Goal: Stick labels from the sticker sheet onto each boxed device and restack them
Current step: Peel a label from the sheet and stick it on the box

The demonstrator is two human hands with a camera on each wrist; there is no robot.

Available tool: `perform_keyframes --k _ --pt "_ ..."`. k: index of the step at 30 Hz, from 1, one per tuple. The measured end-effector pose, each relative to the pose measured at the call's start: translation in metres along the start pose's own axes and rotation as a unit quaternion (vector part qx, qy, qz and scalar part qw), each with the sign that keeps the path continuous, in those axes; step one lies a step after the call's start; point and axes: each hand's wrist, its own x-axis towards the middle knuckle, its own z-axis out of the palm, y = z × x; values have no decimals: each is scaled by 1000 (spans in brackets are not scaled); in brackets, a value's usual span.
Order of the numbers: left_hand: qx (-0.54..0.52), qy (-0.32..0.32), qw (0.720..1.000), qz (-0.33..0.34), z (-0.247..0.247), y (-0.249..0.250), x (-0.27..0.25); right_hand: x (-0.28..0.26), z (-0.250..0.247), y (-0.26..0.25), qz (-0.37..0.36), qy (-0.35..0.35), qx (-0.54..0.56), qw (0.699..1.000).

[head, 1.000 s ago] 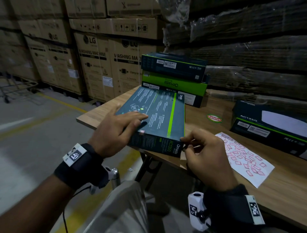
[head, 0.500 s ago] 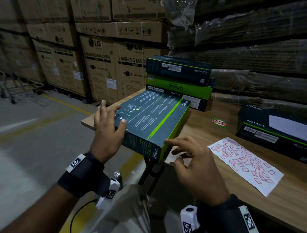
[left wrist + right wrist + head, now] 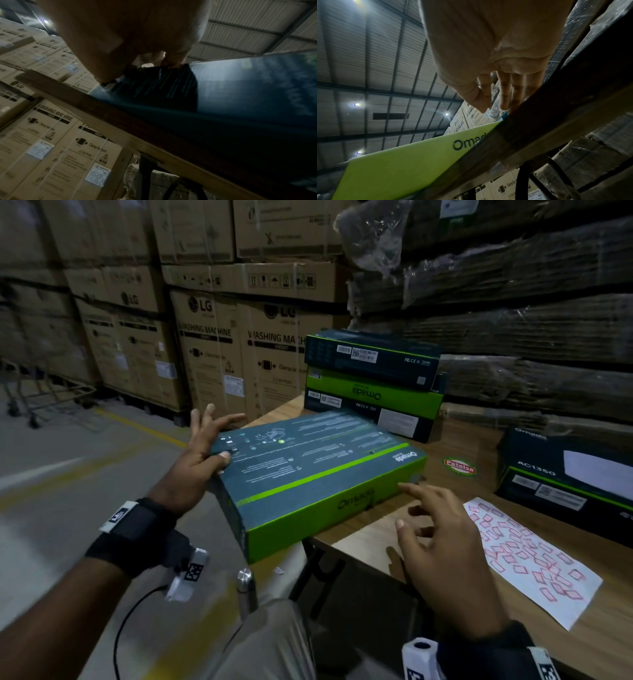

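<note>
**Boxed device held at the table corner, sticker sheet alongside**

Dark teal and lime-green flat cardboard device box (image 3: 318, 474) lies tilted over the near corner of the wooden table (image 3: 582, 642), its near end jutting past the table edge. The left hand (image 3: 202, 460) grips the box's far left corner: the thumb presses on the printed top face while the other fingers spread around the end. From the left wrist view the fingertips (image 3: 173, 63) sit on the dark upper edge of the box (image 3: 240, 88).

The right hand (image 3: 445, 556) hovers just beside the green side of the box, fingers spread loosely and holding nothing; the right wrist view shows the straight fingers (image 3: 505, 93) above the table edge, with the green box side (image 3: 406, 165) below.

A white sticker sheet with small red labels (image 3: 527, 556) lies flat on the table to the right of that hand. A stack of three similar boxes (image 3: 373, 381) stands behind the held box, and another dark box (image 3: 565, 474) rests at far right. A round red-and-green sticker (image 3: 459, 467) sits on the tabletop between them.
</note>
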Motion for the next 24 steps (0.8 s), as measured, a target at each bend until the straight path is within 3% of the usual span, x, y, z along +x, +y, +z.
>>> perform_keyframes --k 7,10,13,17,21,24 --pt "2 55 998 -32 -13 -10 -1 0 1 3 64 -41 -66 995" --pt "59 72 995 38 -9 20 -32 1 3 3 82 -83 -64 991" --pt "177 20 976 126 14 59 -67 1 7 5 83 -113 -71 988" --pt "266 -60 946 174 36 57 -84 2 10 2 85 -124 -83 985" --pt "237 -98 947 192 16 45 -75 3 5 -4 86 -127 -86 984" --pt "205 -117 959 155 -9 34 -65 5 1 -1 94 -103 -101 985"
